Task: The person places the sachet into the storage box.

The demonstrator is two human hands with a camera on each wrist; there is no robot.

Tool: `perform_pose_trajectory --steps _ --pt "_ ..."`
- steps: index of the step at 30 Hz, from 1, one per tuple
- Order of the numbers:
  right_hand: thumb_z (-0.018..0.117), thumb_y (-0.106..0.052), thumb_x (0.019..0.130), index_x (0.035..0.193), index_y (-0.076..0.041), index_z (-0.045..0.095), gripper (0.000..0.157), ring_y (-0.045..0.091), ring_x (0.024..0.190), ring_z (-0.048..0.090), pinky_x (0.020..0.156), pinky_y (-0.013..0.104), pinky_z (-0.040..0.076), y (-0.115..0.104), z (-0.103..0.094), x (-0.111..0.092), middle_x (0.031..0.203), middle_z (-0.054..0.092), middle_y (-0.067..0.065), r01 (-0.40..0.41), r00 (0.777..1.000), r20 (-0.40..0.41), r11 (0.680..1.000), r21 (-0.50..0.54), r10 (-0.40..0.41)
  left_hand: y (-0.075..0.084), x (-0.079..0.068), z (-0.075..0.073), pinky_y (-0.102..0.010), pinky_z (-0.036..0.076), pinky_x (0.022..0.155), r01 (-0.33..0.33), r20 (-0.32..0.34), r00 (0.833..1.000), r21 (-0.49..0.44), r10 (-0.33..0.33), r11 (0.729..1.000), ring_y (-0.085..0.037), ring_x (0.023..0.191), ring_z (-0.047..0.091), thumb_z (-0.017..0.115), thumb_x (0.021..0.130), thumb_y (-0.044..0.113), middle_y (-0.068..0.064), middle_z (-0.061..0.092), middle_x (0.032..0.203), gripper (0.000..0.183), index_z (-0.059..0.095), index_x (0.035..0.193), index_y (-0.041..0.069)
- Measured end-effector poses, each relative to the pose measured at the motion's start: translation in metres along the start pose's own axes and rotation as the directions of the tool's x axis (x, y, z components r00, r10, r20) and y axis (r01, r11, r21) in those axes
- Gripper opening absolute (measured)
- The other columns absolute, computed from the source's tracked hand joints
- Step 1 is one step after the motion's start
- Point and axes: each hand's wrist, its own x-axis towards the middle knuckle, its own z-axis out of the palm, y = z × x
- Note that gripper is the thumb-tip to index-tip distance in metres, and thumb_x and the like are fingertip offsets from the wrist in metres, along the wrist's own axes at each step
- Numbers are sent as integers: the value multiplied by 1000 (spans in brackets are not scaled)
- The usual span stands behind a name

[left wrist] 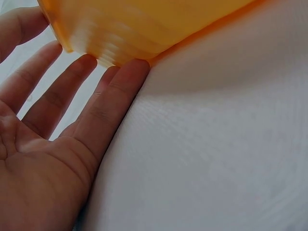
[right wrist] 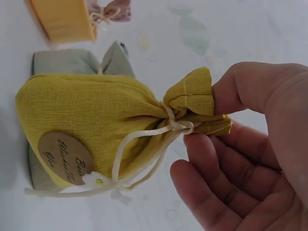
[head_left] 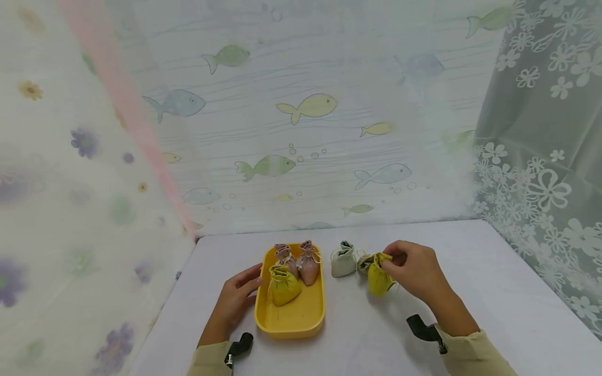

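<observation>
My right hand [head_left: 417, 269] pinches a yellow drawstring pouch [head_left: 379, 280] by its gathered top, between thumb and fingers. In the right wrist view the pouch [right wrist: 91, 106] shows a cream cord, a small white flower and a round brown label [right wrist: 66, 157]. My left hand [head_left: 235, 295] lies along the left side of a yellow tray [head_left: 293, 319], its extended fingertips [left wrist: 132, 72] against the wall. Inside the tray sit another yellow pouch [head_left: 285, 290] and two dusty-pink pouches, one at the right [head_left: 309, 269] and one partly hidden [head_left: 288, 257].
Right of the tray a pale grey-green pouch [head_left: 344, 263] stands on the white table [head_left: 357, 334]. A second greenish pouch [head_left: 364, 263] is partly covered by the held one. Fish-print cloth [head_left: 310, 172] hangs behind the table, with flowered curtains at both sides.
</observation>
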Motion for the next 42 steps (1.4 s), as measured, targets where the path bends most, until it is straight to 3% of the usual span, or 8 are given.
perform_pose_trajectory --steps 7,21,42 --pt "78 -17 88 95 -15 75 8 13 75 63 60 23 55 -8 0 -2 85 72 -2 19 1000 -24 1000 24 -19 -1 0 -1 -40 61 96 19 -3 1000 -5 -19 1000 -24 132 60 86 80 47 -3 59 149 71 63 144 26" --pt "78 -13 86 89 -18 74 7 12 69 61 57 24 55 -31 6 5 79 70 -5 140 985 -121 984 115 -126 2 1 0 -41 61 95 4 -2 1000 -18 -4 1000 -24 131 61 84 85 42 -4 59 148 65 63 143 24" --pt "78 -10 85 91 -18 74 11 7 71 63 64 22 59 -58 27 19 85 71 -9 304 951 -109 934 187 -288 -3 1 -2 -40 60 97 -4 12 1000 -10 4 1000 -24 131 61 84 83 46 -4 58 150 69 62 144 24"
